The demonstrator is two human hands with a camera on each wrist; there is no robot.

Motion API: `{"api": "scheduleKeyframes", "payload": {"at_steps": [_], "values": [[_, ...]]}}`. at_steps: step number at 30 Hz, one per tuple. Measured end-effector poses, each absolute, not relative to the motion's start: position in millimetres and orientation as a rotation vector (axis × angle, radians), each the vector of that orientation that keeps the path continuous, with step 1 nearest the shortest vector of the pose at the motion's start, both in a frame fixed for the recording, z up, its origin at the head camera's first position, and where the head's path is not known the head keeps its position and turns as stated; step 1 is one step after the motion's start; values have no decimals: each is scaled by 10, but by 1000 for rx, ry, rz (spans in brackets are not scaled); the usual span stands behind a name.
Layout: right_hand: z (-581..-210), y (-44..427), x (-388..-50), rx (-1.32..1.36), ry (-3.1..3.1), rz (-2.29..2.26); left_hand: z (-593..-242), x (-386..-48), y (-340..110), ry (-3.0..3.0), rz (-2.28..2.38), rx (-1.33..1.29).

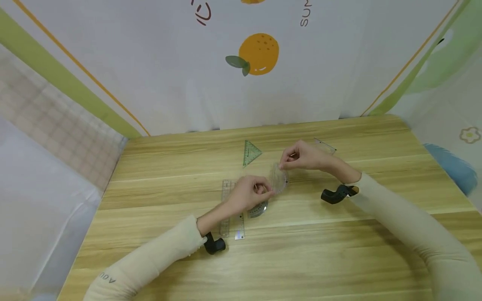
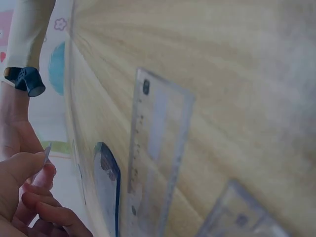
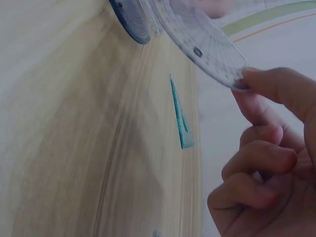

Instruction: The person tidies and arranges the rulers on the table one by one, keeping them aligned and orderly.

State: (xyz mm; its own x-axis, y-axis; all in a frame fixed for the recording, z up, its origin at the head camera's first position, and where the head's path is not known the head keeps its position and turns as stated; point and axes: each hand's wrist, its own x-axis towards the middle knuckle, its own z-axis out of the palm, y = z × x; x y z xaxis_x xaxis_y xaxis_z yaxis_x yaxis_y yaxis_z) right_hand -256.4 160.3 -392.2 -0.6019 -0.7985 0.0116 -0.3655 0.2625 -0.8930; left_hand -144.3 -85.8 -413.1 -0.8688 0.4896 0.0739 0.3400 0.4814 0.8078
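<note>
- Head view: the clear protractor point(image 1: 279, 180) is near the middle of the frame, between the two hands. The left hand point(image 1: 246, 194) pinches its lower corner, the right hand point(image 1: 306, 157) its upper one. A dark protractor point(image 1: 257, 210) lies just beside the left hand, with two clear rulers, partly under that forearm; a green set square point(image 1: 251, 154) lies above, apart from both hands.
- Left wrist view: a thin sliver of the clear protractor shows edge-on at the left of the frame, between thumb and fingers; a ruler point(image 2: 160, 148) lies flat on the tabletop point(image 2: 256, 113) at centre.
- Right wrist view: the clear protractor curves from the top centre to the right thumb and finger, raised above the tabletop. It looks like thin plastic: probably light, stiff, slick, and liable to snap if bent. The ends of its straight edge seem sensible holds.
</note>
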Motion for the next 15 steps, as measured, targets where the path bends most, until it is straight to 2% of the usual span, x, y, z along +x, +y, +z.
{"api": "scheduleKeyframes", "payload": {"at_steps": [15], "values": [[-4036, 1553, -2485, -1128, 1996, -1208, -4176, -1219, -781, 2676, 1138, 724]]}}
